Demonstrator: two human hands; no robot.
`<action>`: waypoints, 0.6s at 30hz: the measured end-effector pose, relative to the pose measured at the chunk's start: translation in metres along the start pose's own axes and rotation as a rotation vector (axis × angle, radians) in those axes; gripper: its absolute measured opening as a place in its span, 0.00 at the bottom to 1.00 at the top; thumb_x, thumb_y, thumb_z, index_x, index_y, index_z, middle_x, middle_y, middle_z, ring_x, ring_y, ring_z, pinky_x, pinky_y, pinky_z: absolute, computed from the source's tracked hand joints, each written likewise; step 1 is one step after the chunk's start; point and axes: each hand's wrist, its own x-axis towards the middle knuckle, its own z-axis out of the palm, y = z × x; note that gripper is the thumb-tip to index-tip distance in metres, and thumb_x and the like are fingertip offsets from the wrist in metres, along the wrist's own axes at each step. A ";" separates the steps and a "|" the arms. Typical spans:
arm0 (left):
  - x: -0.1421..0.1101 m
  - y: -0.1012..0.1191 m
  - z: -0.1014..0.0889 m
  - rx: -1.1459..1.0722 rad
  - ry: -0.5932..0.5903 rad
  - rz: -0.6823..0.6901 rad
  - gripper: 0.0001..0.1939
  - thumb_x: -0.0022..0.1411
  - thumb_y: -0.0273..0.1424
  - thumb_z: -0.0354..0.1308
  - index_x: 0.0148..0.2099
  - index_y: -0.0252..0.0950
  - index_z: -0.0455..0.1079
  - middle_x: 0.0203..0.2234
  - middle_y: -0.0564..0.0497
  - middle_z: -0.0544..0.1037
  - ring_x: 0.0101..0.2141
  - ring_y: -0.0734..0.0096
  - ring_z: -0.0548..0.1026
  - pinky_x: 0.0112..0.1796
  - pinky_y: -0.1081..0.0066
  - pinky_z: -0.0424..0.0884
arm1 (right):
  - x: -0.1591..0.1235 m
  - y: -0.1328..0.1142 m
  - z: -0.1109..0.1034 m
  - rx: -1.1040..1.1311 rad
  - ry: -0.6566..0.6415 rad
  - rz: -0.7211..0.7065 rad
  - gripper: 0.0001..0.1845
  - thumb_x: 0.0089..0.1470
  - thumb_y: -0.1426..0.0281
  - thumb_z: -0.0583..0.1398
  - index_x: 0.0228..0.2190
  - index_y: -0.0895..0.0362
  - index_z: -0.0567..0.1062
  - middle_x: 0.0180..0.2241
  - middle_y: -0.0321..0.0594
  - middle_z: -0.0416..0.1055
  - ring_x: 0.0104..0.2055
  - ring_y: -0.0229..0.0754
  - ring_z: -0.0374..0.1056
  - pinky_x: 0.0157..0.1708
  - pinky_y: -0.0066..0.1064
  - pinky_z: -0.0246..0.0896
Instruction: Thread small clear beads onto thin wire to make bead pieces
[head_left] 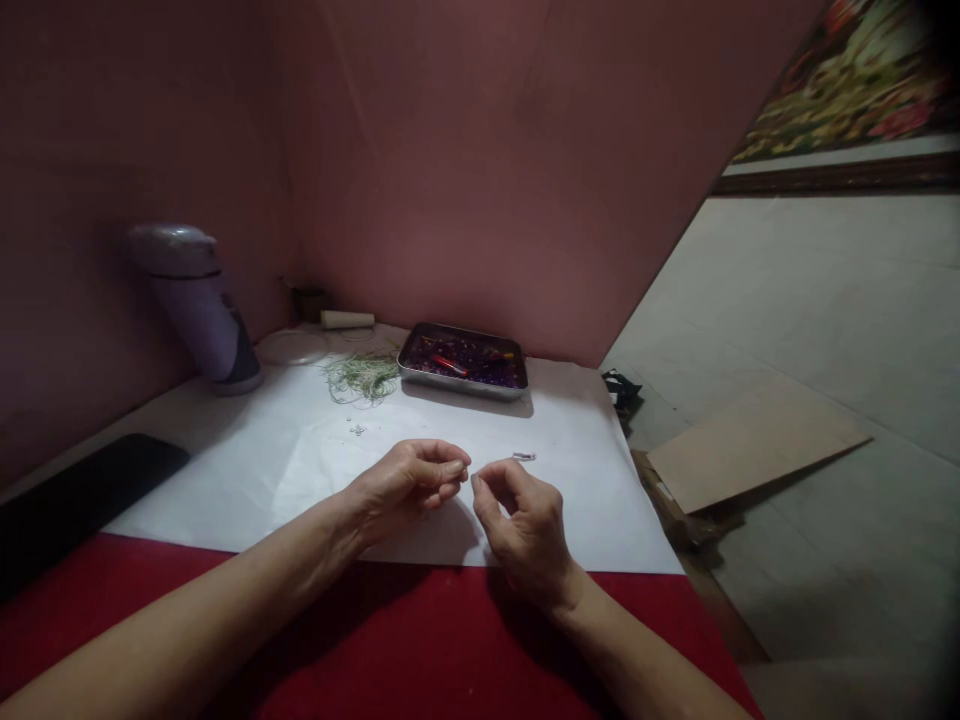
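our left hand [414, 476]: pinched on a tiny yellowish piece [465, 474], nearer us than the rectangular silver metal tray [465, 384]
our right hand [526, 520]: before that tray, fingers curled; we cannot tell its hold

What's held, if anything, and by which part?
The left hand pinches a tiny item, its gripped part unclear; any hold by the right hand is unclear.

And there's the purple bottle [201, 325], standing at left, with brown cardboard [757, 442] lying away to the right!
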 end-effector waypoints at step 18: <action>0.001 -0.001 -0.003 0.046 0.008 0.008 0.08 0.43 0.25 0.63 0.28 0.27 0.69 0.19 0.52 0.68 0.16 0.84 0.60 0.16 0.80 0.48 | -0.001 -0.001 0.000 0.015 0.018 -0.007 0.04 0.50 0.75 0.55 0.24 0.57 0.66 0.19 0.32 0.63 0.19 0.32 0.58 0.21 0.23 0.55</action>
